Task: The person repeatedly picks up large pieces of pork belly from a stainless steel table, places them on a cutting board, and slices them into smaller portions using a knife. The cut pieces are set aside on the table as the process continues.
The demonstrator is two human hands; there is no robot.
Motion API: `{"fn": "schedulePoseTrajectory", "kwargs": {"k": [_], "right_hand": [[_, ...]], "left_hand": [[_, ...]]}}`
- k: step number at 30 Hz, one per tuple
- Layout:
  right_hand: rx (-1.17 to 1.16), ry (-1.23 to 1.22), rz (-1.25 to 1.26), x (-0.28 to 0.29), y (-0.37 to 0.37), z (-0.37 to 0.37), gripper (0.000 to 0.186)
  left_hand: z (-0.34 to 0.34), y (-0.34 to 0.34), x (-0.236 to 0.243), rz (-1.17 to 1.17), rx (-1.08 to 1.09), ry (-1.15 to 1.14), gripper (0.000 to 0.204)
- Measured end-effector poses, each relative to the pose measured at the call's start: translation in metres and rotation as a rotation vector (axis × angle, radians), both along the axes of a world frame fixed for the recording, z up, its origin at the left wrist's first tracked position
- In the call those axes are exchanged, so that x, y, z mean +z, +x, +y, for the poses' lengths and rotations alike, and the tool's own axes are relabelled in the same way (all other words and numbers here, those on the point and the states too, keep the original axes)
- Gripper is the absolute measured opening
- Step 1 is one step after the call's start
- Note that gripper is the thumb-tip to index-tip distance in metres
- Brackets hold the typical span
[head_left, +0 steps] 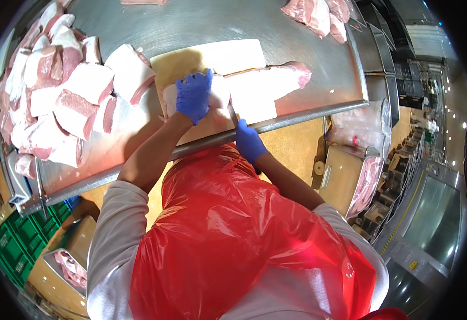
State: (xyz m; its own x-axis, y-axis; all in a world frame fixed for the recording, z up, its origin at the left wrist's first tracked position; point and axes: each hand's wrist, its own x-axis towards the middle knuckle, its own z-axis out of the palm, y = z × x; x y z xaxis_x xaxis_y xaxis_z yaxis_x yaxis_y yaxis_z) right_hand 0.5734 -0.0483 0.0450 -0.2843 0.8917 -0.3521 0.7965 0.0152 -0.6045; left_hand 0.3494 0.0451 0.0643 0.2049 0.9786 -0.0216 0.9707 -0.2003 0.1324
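Observation:
My blue-gloved left hand presses on the near end of a long pale pork slab, its fingers curled over the meat. My blue-gloved right hand, at the table's front edge, grips a knife, whose blade stands against the slab just right of my left hand. The slab lies across a pale cutting board, its tapered pink end reaching past the board to the right.
Many pork blocks are heaped on the steel table at left, more pieces at back right. Green crates and a meat-filled bin stand below left; steel bins and plastic-lined containers line the right beside the table.

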Motion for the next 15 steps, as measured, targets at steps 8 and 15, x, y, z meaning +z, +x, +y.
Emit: {"fn": "schedulePoseTrajectory", "kwargs": {"k": [8,15], "right_hand": [[0.149,0.008,-0.214,0.016,0.105,-0.083,0.027],[-0.225,0.116,0.052,0.026,0.096,-0.051,0.017]], "left_hand": [[0.013,-0.111,0.094,-0.428,0.459,0.163,0.085],[0.045,-0.294,0.231,0.001,0.633,0.478,0.096]]}}
